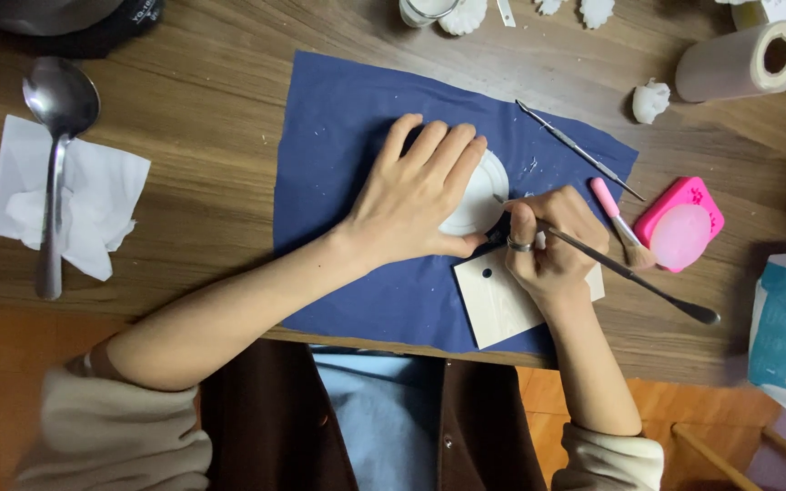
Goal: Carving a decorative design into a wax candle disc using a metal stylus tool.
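White round clay disc [482, 195] is lying on the blue cloth [338, 118]; your left hand [416, 195] is pressing it flat, fingers spread, while your right hand [552, 241] is pinching a thin metal sculpting tool [629, 273], its tip seemingly touching the disc's edge.

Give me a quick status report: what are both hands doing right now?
Left hand flat on white round piece, pinning it to blue cloth. Right hand grips thin metal tool, tip at the piece's edge. Nothing blocking; pink-handled brush lies alongside.

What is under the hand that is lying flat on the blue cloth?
Under the left hand lies a round white disc on the blue cloth. Only its right edge shows; the palm and fingers cover the rest, so its top surface cannot be seen.
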